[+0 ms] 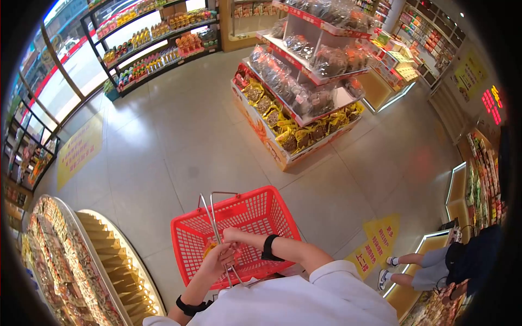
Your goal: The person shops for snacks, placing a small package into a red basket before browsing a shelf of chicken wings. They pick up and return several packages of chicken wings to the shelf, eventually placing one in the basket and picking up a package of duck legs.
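Observation:
A red plastic shopping basket [284, 214] with lattice walls hangs or stands in front of my body, tilted in view. Its metal handle [212, 217] runs up the left part of the basket. My left hand [217, 257] is closed around the handle over the basket's opening. Close against it, my right hand [232, 237] is closed beside the same handle; its fingertips are hidden. Something small and yellow [209, 248] shows by my left hand, too little to name. Black bands circle both wrists.
A tiered display stand [304, 103] of bagged goods rises ahead. Stocked shelves [157, 43] line the windows. A curved display counter [81, 255] is close on the left. At the right, a person in shorts [435, 266] stands by more shelves. Yellow floor signs [372, 239] lie on grey tiles.

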Available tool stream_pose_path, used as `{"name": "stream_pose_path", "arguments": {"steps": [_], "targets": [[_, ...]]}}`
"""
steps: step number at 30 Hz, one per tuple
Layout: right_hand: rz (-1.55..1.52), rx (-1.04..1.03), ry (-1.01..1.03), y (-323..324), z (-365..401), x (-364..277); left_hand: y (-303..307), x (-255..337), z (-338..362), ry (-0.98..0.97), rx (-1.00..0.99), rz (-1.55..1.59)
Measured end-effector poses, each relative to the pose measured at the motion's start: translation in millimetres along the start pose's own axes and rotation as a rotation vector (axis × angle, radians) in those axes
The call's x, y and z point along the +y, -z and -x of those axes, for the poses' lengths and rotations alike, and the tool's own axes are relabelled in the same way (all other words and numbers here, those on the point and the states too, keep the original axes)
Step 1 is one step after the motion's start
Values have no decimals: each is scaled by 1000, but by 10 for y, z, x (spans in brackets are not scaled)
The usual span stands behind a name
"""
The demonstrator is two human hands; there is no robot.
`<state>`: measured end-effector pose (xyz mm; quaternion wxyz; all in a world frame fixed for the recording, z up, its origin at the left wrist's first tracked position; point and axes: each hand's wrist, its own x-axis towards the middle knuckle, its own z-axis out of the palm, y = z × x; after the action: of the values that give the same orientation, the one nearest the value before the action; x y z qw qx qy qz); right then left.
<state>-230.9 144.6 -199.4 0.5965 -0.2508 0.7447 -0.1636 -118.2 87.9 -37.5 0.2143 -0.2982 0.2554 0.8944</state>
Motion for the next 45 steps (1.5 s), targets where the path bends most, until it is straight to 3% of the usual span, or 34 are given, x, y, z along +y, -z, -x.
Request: {"name": "stream_pose_path", "arguments": {"steps": [1,4,8,10,13,16,24,27,30,36,37,45], "targets": [[200,-35,-20,194,183,86,-103,-54,-132,32,33,13],[-400,295,161,763,920,800,-507,-178,-672,40,-19,57],[-929,522,404,1303,1966,1624,-1346,-443,-1272,106,-176,8],[-995,645,435,1640,2572,2141,-1965,-612,-1674,128,-151,-154],[-1180,761,562,1891,3013,2614,-2411,-646,-2029,136,-95,-347],[-1203,906,563,2149,3039,3239,-2863,-716,-2410,222,-57,-475],[-1311,828,433,3305,3836,4675,-4054,-982,-4185,382,-136,-424],[-1422,896,335,3661,4121,5325,-4666,-1150,-4912,403,-154,-328],[-1333,1013,249,4048,4467,5811,-5189,-1356,-5465,454,-185,-284],[-1591,1143,325,4660,5488,6551,-6312,-1726,-6260,534,-296,-311],[-1488,1208,325,4744,5528,6742,-6494,-1779,-6362,540,-304,-338],[-1624,1152,505,5668,6166,8341,-7854,-2487,-7539,543,-243,-486]]}}
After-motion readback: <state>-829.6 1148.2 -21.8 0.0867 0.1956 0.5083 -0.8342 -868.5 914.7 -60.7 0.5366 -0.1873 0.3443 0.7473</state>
